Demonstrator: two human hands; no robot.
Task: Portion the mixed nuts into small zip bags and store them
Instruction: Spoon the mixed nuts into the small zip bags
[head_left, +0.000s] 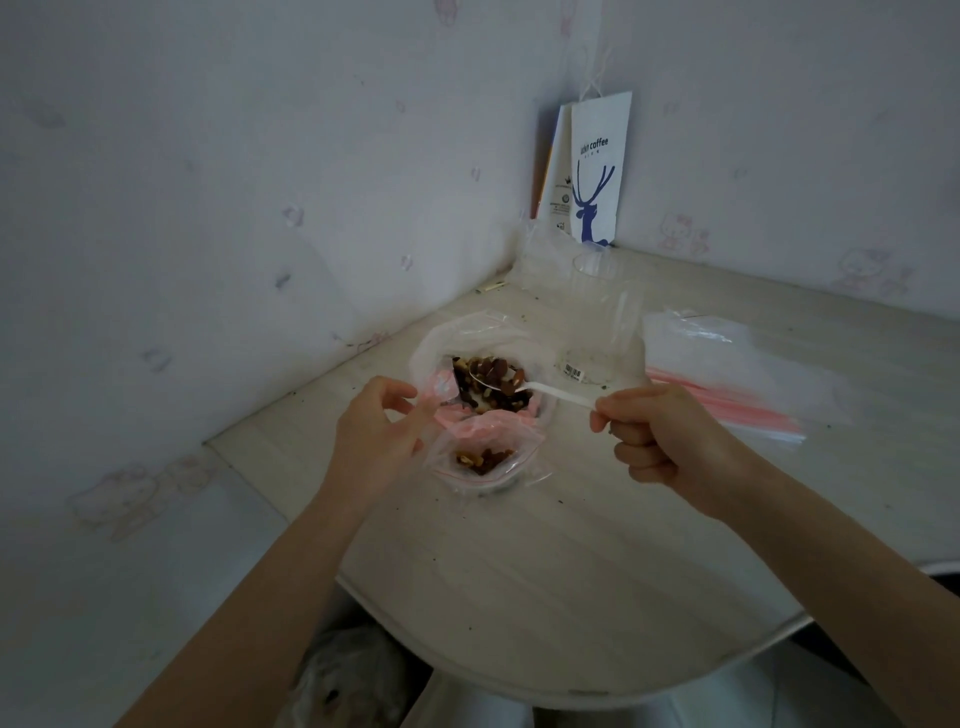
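A large clear bag of mixed nuts lies open on the pale table. Just in front of it is a small zip bag with a red seal and a few nuts inside. My left hand pinches the small bag's rim at its left side and holds its mouth open. My right hand grips the handle of a white plastic spoon. The spoon's bowl carries nuts and hovers over the large bag.
A stack of unused zip bags with red seals lies to the right. A clear plastic cup and crumpled clear wrap stand behind the nuts. A white coffee paper bag leans in the wall corner. The table's rounded front edge is near me.
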